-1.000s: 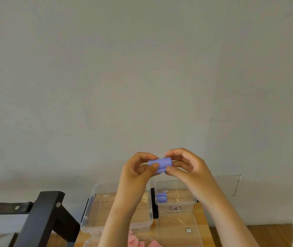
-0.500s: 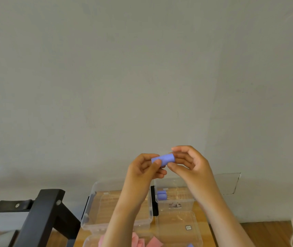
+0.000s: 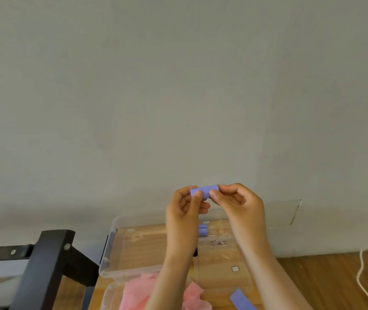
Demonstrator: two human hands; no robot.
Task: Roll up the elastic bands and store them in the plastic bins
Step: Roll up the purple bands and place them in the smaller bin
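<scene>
Both hands are raised before a grey wall. Left hand and right hand pinch opposite ends of a rolled purple elastic band. Below, a clear plastic bin rests on a wooden table; another purple roll lies beyond.

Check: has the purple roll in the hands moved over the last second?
No, barely. The purple roll stays directly above the stored rolls in the small bin, with much the same gap; the view itself shifted.
</scene>
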